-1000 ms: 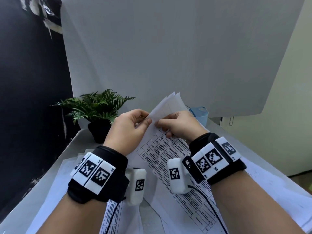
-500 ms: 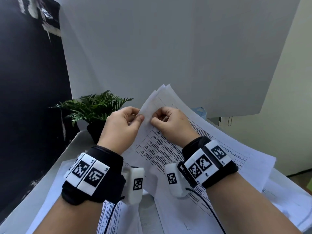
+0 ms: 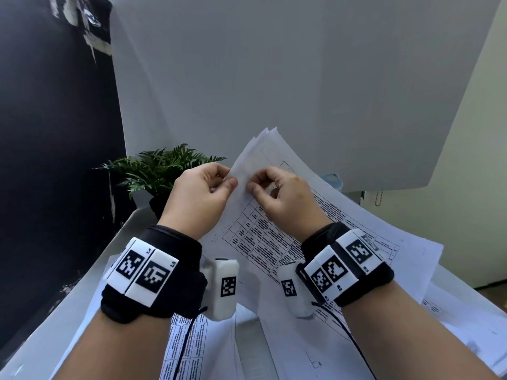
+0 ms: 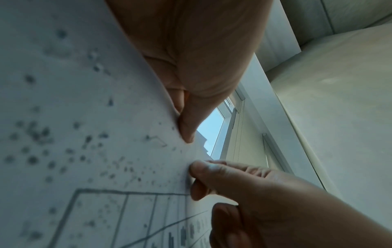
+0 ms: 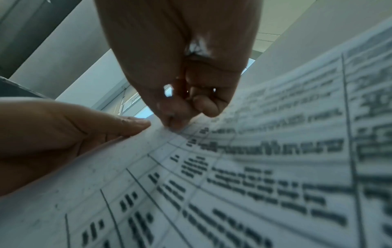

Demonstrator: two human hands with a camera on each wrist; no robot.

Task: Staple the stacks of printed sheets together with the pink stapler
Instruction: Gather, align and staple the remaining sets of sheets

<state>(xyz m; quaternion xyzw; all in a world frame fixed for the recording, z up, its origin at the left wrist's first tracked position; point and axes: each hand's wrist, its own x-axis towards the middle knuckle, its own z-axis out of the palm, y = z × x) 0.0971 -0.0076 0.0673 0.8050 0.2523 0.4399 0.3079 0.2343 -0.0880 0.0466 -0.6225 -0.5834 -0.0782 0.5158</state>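
Left hand (image 3: 201, 193) and right hand (image 3: 282, 197) both pinch raised sheet stack (image 3: 274, 229) near corner at 12 o'clock. Pink stapler out of view. Square edges before stapling.

The head view looks forward and down over both wrists. Each wrist view looks up along its hand (very close), sharing the pinched sheet corner (image 3: 247, 171).
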